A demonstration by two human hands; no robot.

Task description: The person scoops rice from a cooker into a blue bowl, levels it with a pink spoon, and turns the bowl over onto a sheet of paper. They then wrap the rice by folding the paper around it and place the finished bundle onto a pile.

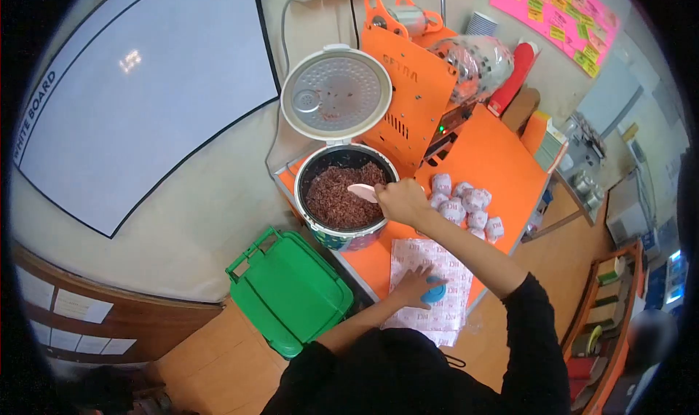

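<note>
My right hand (pixel 403 201) is closed around the handle of a pale pink rice paddle (pixel 362 192). The paddle's blade is over the reddish-brown cooked rice (pixel 336 198) inside an open rice cooker (pixel 349 239). My left hand (pixel 415 287) curves around a small round blue bowl (pixel 435 291), thumb on one side and fingers on the other. Beneath the bowl lies a stack of printed wrapping paper (pixel 453 261). Several wrapped bundles (pixel 453 210) in the same paper sit to the right of my right hand.
The cooker's lid (pixel 336 93) stands raised. Behind is an orange machine (pixel 408 87) on the orange table (pixel 495 153). A green lidded bin (pixel 287 291) stands on the floor at the left, near a whiteboard (pixel 160 80). A shelf (pixel 601 320) is at right.
</note>
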